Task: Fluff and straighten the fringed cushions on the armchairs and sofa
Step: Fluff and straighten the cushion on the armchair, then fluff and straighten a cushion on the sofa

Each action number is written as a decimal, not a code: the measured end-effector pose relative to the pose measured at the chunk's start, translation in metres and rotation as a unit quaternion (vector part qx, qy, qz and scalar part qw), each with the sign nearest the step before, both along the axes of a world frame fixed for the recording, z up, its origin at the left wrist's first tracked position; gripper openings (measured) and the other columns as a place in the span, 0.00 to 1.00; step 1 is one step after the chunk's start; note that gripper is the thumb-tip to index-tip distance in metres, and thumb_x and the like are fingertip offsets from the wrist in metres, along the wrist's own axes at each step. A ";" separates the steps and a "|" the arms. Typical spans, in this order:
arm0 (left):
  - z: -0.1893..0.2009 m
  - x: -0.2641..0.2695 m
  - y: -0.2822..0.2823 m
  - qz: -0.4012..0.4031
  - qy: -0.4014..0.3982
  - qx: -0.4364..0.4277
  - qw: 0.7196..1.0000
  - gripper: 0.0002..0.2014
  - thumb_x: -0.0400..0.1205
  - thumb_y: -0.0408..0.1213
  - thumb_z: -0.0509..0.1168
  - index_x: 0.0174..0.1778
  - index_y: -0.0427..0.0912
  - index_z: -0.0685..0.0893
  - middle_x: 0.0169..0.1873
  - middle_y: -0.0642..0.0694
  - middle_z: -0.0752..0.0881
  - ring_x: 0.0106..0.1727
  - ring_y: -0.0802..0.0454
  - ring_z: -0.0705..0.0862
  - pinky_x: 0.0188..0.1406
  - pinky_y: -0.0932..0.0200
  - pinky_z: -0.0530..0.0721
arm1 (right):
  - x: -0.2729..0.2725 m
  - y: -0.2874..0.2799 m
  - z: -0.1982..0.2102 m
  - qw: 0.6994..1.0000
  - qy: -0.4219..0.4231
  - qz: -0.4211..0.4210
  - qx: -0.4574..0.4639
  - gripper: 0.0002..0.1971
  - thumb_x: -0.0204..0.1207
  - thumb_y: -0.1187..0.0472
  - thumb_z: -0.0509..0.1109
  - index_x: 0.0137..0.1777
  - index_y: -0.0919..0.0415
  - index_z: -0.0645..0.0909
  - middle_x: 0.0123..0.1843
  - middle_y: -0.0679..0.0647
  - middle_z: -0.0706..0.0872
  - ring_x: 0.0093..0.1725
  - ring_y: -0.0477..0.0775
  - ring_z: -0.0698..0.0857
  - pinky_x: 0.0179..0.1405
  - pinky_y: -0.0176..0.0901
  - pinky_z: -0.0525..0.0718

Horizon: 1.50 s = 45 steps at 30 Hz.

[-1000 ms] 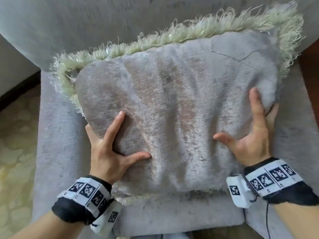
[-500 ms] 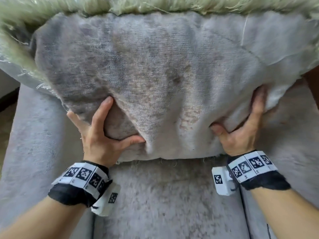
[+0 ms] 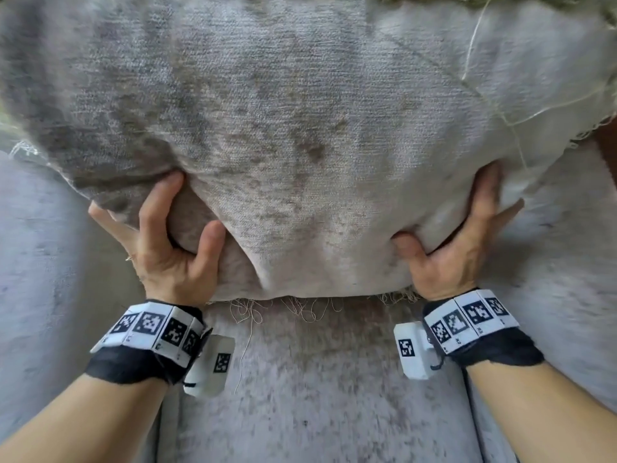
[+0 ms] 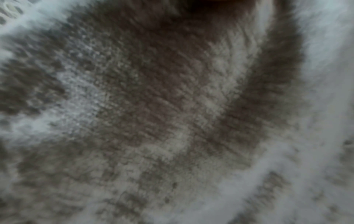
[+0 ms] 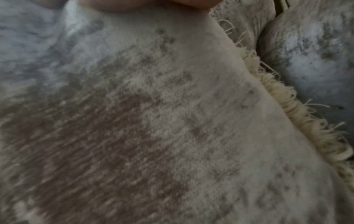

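My left hand (image 3: 167,252) and right hand (image 3: 457,252) are both clamped on the fringed cushion's (image 3: 300,128) lower corners, holding it just above the armchair seat (image 3: 317,396) below my wrists, probably to shake its filling loose.

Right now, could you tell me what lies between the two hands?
In the head view, only the cushion's bunched lower edge lies between the left hand and the right hand; both grip it.
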<state>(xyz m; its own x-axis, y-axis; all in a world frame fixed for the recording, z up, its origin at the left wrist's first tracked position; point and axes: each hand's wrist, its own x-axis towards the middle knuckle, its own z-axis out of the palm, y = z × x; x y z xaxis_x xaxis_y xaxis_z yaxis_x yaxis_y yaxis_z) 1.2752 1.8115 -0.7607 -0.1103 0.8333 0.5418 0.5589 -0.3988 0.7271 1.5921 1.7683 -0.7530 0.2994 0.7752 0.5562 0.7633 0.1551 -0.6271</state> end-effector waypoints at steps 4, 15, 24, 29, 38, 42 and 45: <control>0.006 -0.009 -0.009 -0.003 0.023 -0.041 0.999 0.27 0.81 0.56 0.72 0.76 0.68 0.74 0.65 0.12 0.72 0.74 0.26 0.75 0.80 0.42 0.71 | 0.004 -0.012 0.007 0.999 0.012 0.005 -0.032 0.50 0.67 0.19 0.60 0.83 0.44 0.52 0.74 0.70 0.63 0.79 0.43 0.58 0.80 0.28 0.46; 0.112 0.018 -0.057 0.119 -0.012 -0.092 0.989 0.26 0.77 0.46 0.74 0.69 0.44 0.77 0.73 0.31 0.62 0.77 0.43 0.68 0.80 0.55 0.70 | -0.003 -0.071 0.094 0.994 0.029 -0.023 -0.106 0.44 0.71 0.38 0.74 0.83 0.59 0.68 0.70 0.66 0.66 0.70 0.57 0.71 0.77 0.41 0.68; 0.157 0.028 -0.080 0.069 0.027 -0.066 0.995 0.31 0.74 0.45 0.78 0.71 0.45 0.75 0.68 0.34 0.63 0.74 0.39 0.66 0.80 0.58 0.67 | -0.019 -0.100 0.137 0.987 0.048 -0.039 -0.146 0.46 0.72 0.37 0.73 0.86 0.53 0.61 0.72 0.57 0.64 0.70 0.55 0.72 0.73 0.43 0.72; 0.183 0.061 -0.101 -0.069 0.113 -0.056 0.990 0.21 0.79 0.50 0.71 0.61 0.39 0.85 0.63 0.34 0.80 0.66 0.39 0.77 0.71 0.45 0.75 | -0.016 -0.126 0.180 0.985 0.059 -0.062 -0.152 0.39 0.75 0.39 0.71 0.82 0.55 0.69 0.69 0.56 0.73 0.70 0.56 0.76 0.68 0.39 0.74; 0.312 0.257 -0.160 -0.433 0.274 -0.132 0.848 0.15 0.80 0.50 0.67 0.59 0.49 0.87 0.52 0.47 0.89 0.51 0.41 0.89 0.51 0.45 0.87 | 0.086 -0.244 0.317 0.937 -0.030 -0.132 -0.322 0.27 0.76 0.36 0.68 0.68 0.53 0.82 0.57 0.52 0.85 0.57 0.59 0.85 0.55 0.56 0.84; 0.349 0.335 -0.202 -0.521 0.371 -0.122 0.759 0.16 0.81 0.52 0.66 0.63 0.53 0.85 0.55 0.50 0.89 0.55 0.44 0.88 0.54 0.45 0.87 | 0.129 -0.312 0.363 0.883 -0.034 -0.152 -0.444 0.27 0.79 0.35 0.65 0.72 0.50 0.78 0.63 0.52 0.84 0.59 0.59 0.85 0.53 0.51 0.83; 0.378 0.405 -0.260 -0.579 0.418 -0.093 0.694 0.17 0.81 0.54 0.66 0.65 0.57 0.83 0.55 0.53 0.90 0.56 0.45 0.88 0.55 0.45 0.88 | 0.170 -0.392 0.391 0.861 -0.026 -0.192 -0.471 0.28 0.80 0.36 0.64 0.74 0.50 0.77 0.64 0.51 0.84 0.60 0.56 0.83 0.49 0.48 0.78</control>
